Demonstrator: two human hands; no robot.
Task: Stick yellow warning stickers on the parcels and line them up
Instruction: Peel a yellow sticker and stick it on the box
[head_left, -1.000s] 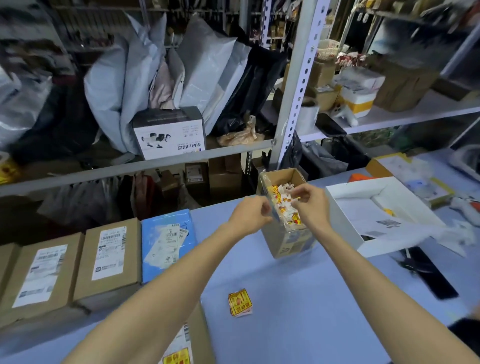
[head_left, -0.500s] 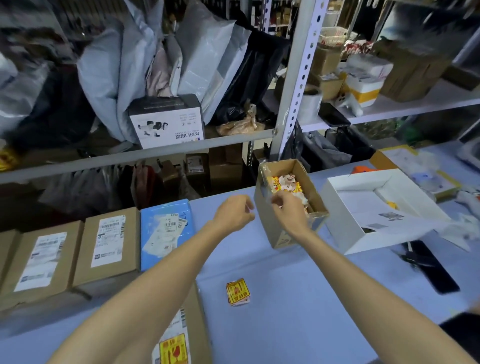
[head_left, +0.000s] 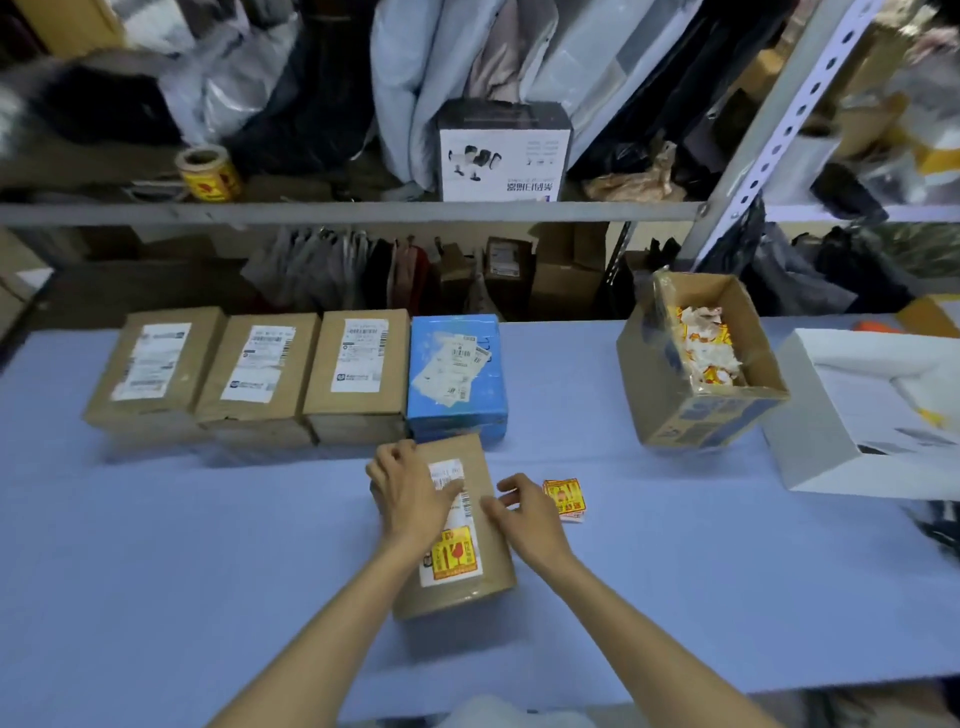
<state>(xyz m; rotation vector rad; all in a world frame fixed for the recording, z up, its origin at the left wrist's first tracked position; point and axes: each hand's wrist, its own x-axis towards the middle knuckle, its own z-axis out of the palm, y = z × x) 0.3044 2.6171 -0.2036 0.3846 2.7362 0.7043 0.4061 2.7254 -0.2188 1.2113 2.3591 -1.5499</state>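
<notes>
While the left hand (head_left: 410, 493) clasps the brown parcel (head_left: 467, 587) by its left edge and the right hand (head_left: 524, 512) touches its right edge with loosely bent fingers, this stiff, probably light box at mid-worktop (head_left: 208, 571), just before the row of parcels (head_left: 260, 364), suits a two-sided grip.

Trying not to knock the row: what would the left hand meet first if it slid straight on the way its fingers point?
The left hand would likely meet the row's near side, where the third brown box meets the blue parcel; which first is unclear.
</notes>
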